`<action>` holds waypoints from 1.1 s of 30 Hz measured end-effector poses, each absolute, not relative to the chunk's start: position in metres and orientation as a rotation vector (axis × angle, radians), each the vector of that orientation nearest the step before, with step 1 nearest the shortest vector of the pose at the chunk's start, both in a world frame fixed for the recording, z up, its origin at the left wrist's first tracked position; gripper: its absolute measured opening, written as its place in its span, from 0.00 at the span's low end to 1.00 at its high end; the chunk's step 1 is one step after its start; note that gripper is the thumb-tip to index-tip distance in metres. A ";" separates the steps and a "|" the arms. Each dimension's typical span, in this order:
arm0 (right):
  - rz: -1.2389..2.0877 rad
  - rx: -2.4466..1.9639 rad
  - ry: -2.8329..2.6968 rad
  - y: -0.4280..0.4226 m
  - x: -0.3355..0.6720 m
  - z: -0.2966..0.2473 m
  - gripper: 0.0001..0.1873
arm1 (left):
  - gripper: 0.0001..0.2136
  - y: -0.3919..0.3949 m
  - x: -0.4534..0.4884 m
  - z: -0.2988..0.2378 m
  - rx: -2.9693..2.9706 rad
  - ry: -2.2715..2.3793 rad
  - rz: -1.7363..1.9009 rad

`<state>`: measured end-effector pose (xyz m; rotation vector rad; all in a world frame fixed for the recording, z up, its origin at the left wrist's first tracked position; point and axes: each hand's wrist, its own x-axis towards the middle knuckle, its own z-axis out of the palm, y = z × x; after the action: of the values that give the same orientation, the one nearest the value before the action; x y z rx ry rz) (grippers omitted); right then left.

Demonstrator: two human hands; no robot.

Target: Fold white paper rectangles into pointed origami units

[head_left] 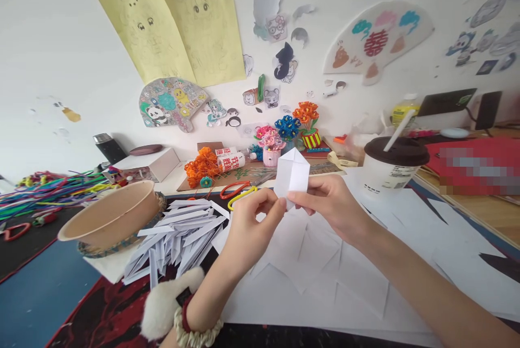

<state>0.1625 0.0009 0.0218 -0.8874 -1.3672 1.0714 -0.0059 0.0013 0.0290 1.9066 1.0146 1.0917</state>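
Observation:
A small folded sheet of white paper is held up in the middle of the view, its top edge coming to a point. My left hand pinches its lower left corner between thumb and fingers. On the right side, my right hand grips the same paper, thumb in front and fingers behind. Below both hands, loose white sheets lie spread and overlapping. To the left of my left hand is a heap of folded paper strips.
A tan bowl stands at the left, with coloured stems behind it. Orange-handled scissors lie beyond the strips. A lidded cup with a straw stands at the right. Handmade flowers and a bottle line the back.

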 end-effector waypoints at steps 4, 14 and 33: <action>1.061 -0.890 -1.355 0.000 0.163 0.024 0.08 | 0.12 0.001 -0.004 0.031 1.847 0.942 1.039; 1.056 -0.887 -1.306 0.000 0.163 0.025 0.10 | 0.13 -0.001 -0.002 0.032 1.761 0.926 1.048; 1.116 -0.930 -1.333 0.002 0.164 0.025 0.13 | 0.10 0.002 -0.003 0.027 1.860 0.985 1.090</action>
<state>0.1644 0.0022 0.0247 -0.9299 -1.3326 1.1155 -0.0033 0.0024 0.0269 1.8599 0.9852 1.0901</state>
